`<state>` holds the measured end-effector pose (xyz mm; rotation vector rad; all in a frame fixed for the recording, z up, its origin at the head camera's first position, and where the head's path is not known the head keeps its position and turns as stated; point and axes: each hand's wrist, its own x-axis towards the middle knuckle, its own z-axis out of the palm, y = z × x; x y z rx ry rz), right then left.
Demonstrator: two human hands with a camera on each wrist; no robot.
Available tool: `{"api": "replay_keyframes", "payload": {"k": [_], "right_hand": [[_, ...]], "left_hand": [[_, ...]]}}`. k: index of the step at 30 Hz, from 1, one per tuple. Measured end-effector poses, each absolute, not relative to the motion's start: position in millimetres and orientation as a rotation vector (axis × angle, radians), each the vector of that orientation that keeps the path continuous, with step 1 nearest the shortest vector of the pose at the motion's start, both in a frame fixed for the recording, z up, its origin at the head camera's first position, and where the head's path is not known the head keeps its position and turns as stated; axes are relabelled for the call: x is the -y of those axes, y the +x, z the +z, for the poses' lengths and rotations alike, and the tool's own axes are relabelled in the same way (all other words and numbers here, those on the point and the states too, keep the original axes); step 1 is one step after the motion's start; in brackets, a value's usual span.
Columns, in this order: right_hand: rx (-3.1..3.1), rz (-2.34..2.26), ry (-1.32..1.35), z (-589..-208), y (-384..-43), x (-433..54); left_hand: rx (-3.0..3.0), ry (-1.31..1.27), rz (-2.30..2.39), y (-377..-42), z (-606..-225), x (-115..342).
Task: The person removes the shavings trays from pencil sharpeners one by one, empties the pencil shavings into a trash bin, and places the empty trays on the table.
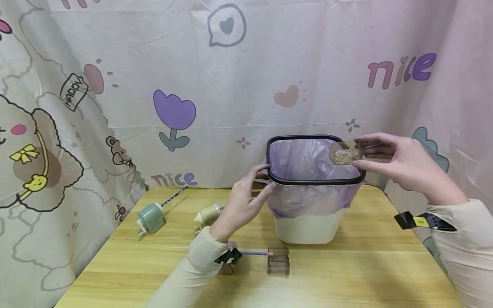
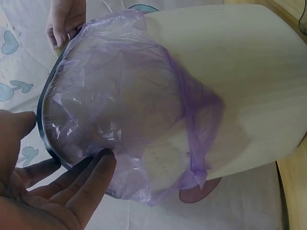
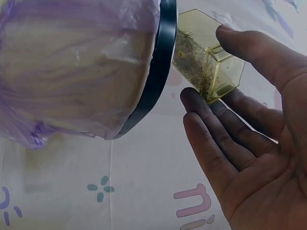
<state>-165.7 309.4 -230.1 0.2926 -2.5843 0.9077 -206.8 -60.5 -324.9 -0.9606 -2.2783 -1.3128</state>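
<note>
A white bin (image 1: 310, 229) lined with a thin purple bag (image 1: 313, 199) stands upright, its black rim (image 1: 317, 182) facing up. At its left corner my left hand (image 1: 246, 201) touches the rim and bag with loosely extended fingers (image 2: 98, 184). My right hand (image 1: 400, 160) pinches a clear amber shavings box (image 3: 204, 57) between thumb and fingers. Pale pencil shavings (image 1: 345, 155) fill part of the box. It is tilted beside the right rim and overlaps the bin's opening in the head view.
Left on the wooden table (image 1: 119, 261) are a green crank sharpener (image 1: 151, 218) holding a dark pencil (image 1: 175, 196) and a yellow sharpener (image 1: 209, 214). Near the front, a blue pencil (image 1: 252, 253) reaches a smoky clear box (image 1: 278, 262). A patterned curtain (image 1: 231, 85) hangs behind.
</note>
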Motion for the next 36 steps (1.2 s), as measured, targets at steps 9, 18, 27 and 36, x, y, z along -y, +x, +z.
{"api": "replay_keyframes", "payload": {"k": [9,18,27,36], "right_hand": [[2.625,0.830,0.401,-222,-178,-300],[2.621,0.635,0.515,-216,-187,-293],[2.613,0.456,0.590,-210,-192,-288],[2.612,0.298,0.712,-203,-199,-277]], "left_hand": [[2.287,-0.907,-1.332,-207,-325,57],[2.276,-0.899,-1.224,-207,-324,57],[2.295,-0.895,-1.234,-210,-323,56],[2.289,-0.881,-1.200,-210,-324,56]]}}
